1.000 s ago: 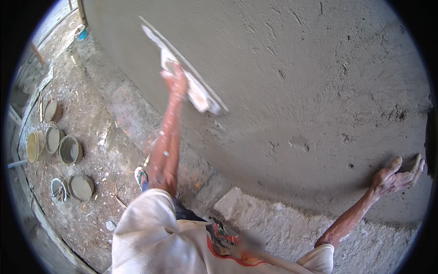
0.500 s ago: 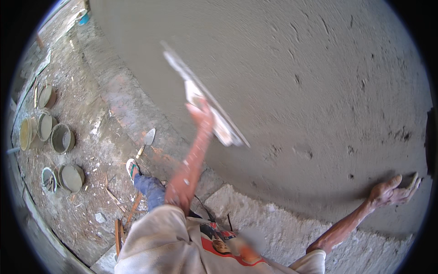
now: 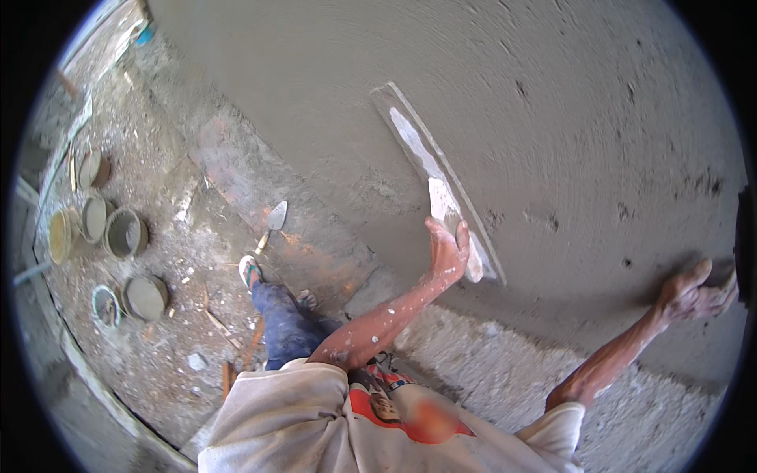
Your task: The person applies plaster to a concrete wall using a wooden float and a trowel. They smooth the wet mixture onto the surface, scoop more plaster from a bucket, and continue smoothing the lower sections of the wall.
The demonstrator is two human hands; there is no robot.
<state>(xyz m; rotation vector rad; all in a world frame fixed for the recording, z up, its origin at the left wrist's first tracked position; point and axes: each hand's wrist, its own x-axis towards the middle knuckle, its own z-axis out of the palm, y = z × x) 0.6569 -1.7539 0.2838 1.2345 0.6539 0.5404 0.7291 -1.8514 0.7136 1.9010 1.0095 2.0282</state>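
Observation:
My left hand (image 3: 449, 251) is wrapped round the white, mortar-smeared handle of a long plastering float (image 3: 406, 118). The float's narrow blade lies slanted against the wet grey plastered wall (image 3: 568, 150), or very close to it. Further right, my right hand (image 3: 688, 296) is spread low on the wall with its thumb raised and nothing seen in it. Its fingertips reach toward a dark strip (image 3: 743, 244) at the edge of the view.
A pointed trowel (image 3: 276, 217) lies on the littered floor beside my sandalled foot (image 3: 250, 270). Several mortar buckets (image 3: 146, 297) stand at left. Wood scraps (image 3: 221, 327) lie near my leg. A rough concrete ledge (image 3: 505, 363) runs along the wall's base.
My left hand has carried the float rightward and slightly down along the wall. My right hand appears slightly further right and higher. The floor things sit further right in the view.

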